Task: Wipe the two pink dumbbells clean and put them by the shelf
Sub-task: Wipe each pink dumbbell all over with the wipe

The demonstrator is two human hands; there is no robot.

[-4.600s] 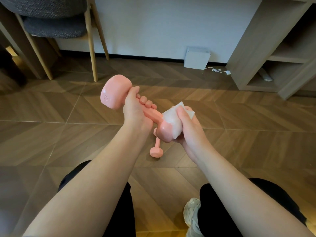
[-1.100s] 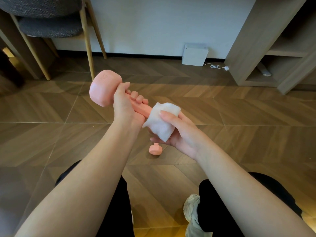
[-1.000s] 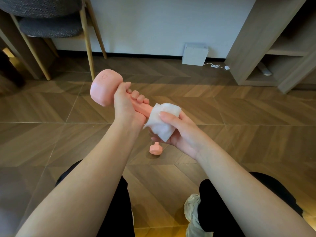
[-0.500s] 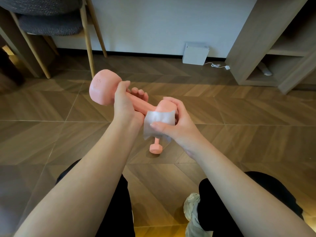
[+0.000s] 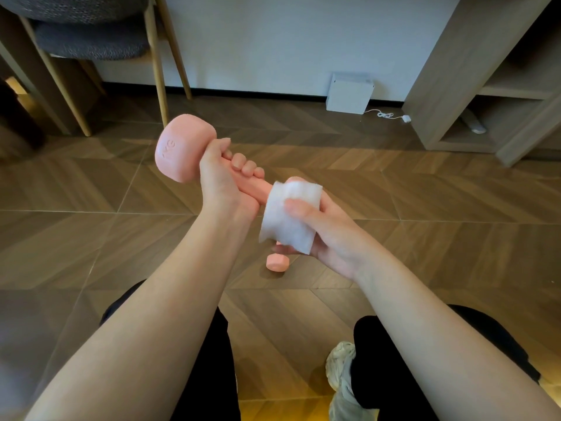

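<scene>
Left hand (image 5: 218,180): grips round-headed pink dumbbell (image 5: 182,147).
Right hand (image 5: 331,232): clasps white wipe (image 5: 288,220) on it.
Wooden shelf (image 5: 449,86): I see grey item (image 5: 475,124), lowest compartment.
Floor (image 5: 121,238): second pink dumbbell (image 5: 277,262), half hidden.

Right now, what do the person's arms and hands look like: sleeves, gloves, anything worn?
The left forearm and right forearm are bare as far as the frame shows, no sleeves. The left hand and right hand carry no gloves, rings, watch or bracelet. Visible nails look short and unpainted. Below show black trousers and a pale sneaker.
</scene>
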